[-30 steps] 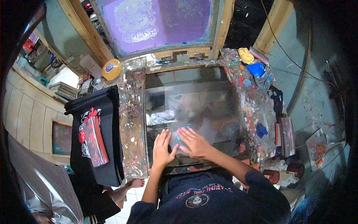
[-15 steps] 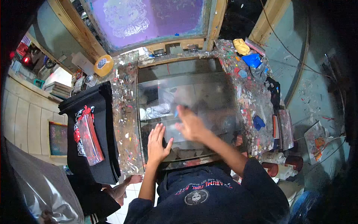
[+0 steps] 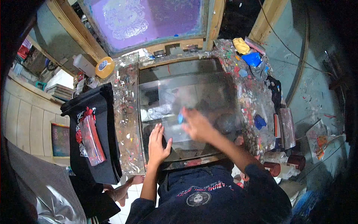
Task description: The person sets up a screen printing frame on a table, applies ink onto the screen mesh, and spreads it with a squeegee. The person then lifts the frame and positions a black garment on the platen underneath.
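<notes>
A dark, glossy glass-like panel [image 3: 220,93] lies in front of me, its surface reflecting light. Flat on its lower left part rests my left hand [image 3: 158,145], fingers stretched out, holding nothing. My right hand [image 3: 198,126], slightly blurred, is closed over the middle of the panel. From its fingers pokes a small blue piece [image 3: 181,118]; its kind I cannot make out. A paler rectangular sheet or patch [image 3: 166,128] shows on the panel between the hands.
Paint-spattered table borders [image 3: 125,123] frame the panel. A purple printing screen [image 3: 149,22] stands tilted up behind. Black fabric [image 3: 99,156] with a clear-wrapped pack [image 3: 93,143] is stacked at left. Tape [image 3: 104,67], a blue bag [image 3: 251,59] and bottles [image 3: 276,156] sit around. Another person's feet [image 3: 123,190] show lower left.
My right hand has shifted slightly right and down across the panel, and more of the blue piece shows. My left hand stays flat in nearly the same place. The view has moved a little.
</notes>
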### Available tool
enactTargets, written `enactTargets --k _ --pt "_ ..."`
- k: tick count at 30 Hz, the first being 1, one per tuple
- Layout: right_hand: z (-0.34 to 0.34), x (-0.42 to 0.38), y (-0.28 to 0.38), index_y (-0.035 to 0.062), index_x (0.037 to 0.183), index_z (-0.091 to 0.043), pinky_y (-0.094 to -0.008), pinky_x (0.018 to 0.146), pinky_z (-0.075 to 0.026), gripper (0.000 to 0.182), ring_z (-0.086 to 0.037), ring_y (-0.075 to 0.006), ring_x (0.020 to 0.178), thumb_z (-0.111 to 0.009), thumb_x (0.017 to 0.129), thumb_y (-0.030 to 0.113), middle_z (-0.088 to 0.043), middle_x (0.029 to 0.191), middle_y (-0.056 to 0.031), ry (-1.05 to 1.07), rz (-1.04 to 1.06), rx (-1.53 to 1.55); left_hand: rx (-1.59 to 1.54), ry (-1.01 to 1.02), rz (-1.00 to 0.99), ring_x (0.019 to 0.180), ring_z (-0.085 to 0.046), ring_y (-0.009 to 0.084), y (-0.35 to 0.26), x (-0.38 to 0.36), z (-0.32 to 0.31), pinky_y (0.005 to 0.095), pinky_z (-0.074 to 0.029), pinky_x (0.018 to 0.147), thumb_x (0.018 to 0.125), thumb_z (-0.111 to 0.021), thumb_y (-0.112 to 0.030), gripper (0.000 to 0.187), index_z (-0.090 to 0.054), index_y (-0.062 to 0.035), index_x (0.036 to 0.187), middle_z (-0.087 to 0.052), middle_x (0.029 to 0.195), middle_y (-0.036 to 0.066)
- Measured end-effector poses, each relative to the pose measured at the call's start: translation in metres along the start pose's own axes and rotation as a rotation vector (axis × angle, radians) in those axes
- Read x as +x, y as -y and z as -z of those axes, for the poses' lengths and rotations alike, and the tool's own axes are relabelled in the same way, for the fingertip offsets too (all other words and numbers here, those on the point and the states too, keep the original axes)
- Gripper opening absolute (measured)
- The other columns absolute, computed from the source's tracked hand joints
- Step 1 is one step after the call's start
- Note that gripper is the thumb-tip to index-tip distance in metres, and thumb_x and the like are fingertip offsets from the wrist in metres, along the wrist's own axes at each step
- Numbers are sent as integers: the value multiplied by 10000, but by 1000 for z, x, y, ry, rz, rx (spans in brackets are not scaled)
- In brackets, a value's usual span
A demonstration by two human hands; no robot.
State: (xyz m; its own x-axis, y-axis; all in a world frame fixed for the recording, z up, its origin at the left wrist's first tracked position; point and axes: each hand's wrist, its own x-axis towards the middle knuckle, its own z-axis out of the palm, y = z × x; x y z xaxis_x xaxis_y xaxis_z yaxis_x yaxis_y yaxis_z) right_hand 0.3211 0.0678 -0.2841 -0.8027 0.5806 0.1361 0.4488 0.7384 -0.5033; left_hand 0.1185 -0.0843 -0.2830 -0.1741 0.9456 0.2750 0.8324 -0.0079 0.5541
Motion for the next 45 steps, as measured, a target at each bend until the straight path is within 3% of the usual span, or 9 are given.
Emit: enactTargets --k 7,10,16,20,24,32,35,38,45 --pt "-31 -25 31 -26 1600 -305 -492 1211 -361 710 -446 -435 1452 -477 1070 414 -415 1602 -273 61 218 30 -99 -46 25 1500 -400 400 4 -3 -1 491 -315 1235 938 -674 -210 585 -531 39 1448 -481 1571 225" --pt "4 31 -1 -8 1594 -332 -482 1217 -361 684 -442 -430 1461 -474 1068 405 -425 1600 -261 8 -111 27 -72 -17 37 1503 -397 396 4 -3 -1 486 -317 1233 944 -682 -214 571 -541 45 1433 -489 1563 223" --pt "-25 64 7 12 1599 -329 -462 1230 -369 609 -473 -405 1440 -517 1044 179 -449 1573 -272 81 278 13 -216 -127 159 1496 -397 401 -3 0 -11 483 -329 1217 918 -739 -161 363 -649 21 1218 -489 1555 218" --pt "-18 95 -26 77 1560 -434 -465 1182 -432 711 -478 -401 1443 -615 875 11 -483 1569 -219 -41 29 35 -95 -211 224 1510 -353 414 -12 -5 -18 496 -294 1233 917 -743 -176 363 -633 38 1189 -462 1555 229" --pt "-31 79 -13 106 1546 -473 -466 1183 -433 703 -506 -365 1429 -608 860 31 -476 1584 -201 206 382 95 -95 -208 251 1493 -358 439 -12 -10 -23 527 -277 1228 918 -725 -194 378 -599 24 1199 -453 1543 243" --pt "-10 107 -33 47 1293 -703 -381 1002 -573 490 -709 -290 1164 -581 824 -26 -718 1264 -192 109 368 147 -88 -260 236 1466 -406 431 -28 0 -26 517 -299 1213 964 -698 -170 163 -653 -14 984 -532 1484 230" --pt "53 98 -4 10 1196 -748 -333 930 -574 401 -733 -215 1072 -542 857 -49 -763 1158 -176 15 -86 416 -54 -300 104 1378 -504 428 -45 9 -23 517 -388 1143 980 -652 -123 134 -643 10 987 -585 1414 234" --pt "69 105 -22 -18 1163 -756 -297 905 -555 352 -717 -178 1014 -542 885 -40 -775 1114 -139 -224 -176 1202 -62 -243 -2 1305 -560 421 -58 18 -22 502 -435 1094 971 -645 -107 132 -640 23 999 -609 1374 235" --pt "67 146 15 -16 1060 -783 -386 931 -572 281 -736 -293 1031 -598 849 -11 -770 1109 -183 -48 94 590 6 -196 -206 1133 -640 396 -77 33 -40 474 -515 959 894 -683 -55 113 -633 24 956 -642 1289 221"
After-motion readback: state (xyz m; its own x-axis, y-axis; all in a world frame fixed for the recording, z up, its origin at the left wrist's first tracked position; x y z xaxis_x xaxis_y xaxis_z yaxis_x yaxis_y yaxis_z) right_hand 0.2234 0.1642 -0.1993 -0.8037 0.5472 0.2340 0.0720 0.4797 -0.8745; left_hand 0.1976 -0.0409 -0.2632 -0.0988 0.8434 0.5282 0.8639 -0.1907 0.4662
